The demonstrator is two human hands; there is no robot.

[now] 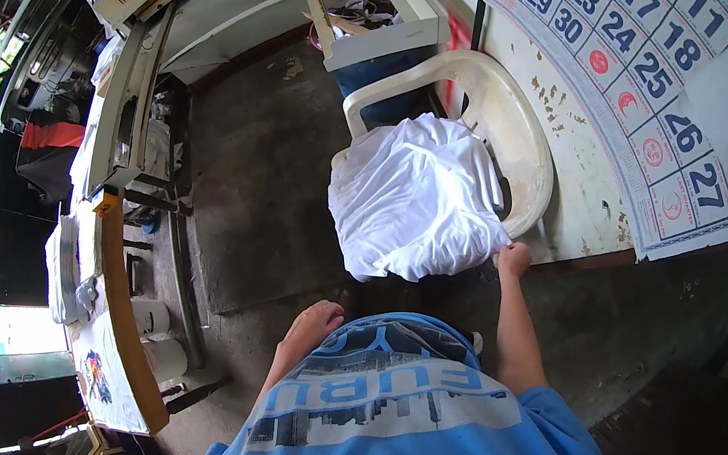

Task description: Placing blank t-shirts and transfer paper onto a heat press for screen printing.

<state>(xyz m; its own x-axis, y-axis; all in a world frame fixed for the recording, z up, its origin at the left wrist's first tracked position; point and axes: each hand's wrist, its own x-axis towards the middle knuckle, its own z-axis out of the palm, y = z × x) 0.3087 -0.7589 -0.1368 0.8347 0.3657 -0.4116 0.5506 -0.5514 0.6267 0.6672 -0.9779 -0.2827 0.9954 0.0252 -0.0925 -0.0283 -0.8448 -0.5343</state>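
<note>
A crumpled white cloth (420, 200), perhaps a garment, is heaped over the seat of a cream plastic armchair (527, 144) in front of me. At the cloth's near right corner, my right hand (515, 259) is closed, pinching its edge between the fingers. My left hand (315, 323) is beside my blue shirt (447, 428), apart from the cloth. Its fingers are loosely bent, and I see nothing held in them. The cloth hides most of the seat.
A wall with a large calendar (634, 89) stands right of the chair. Beyond the chair is a cabinet with an open drawer (382, 47) full of odds and ends. A long table (120, 379) runs along the left, with a stack of white cloth (67, 273) on it.
</note>
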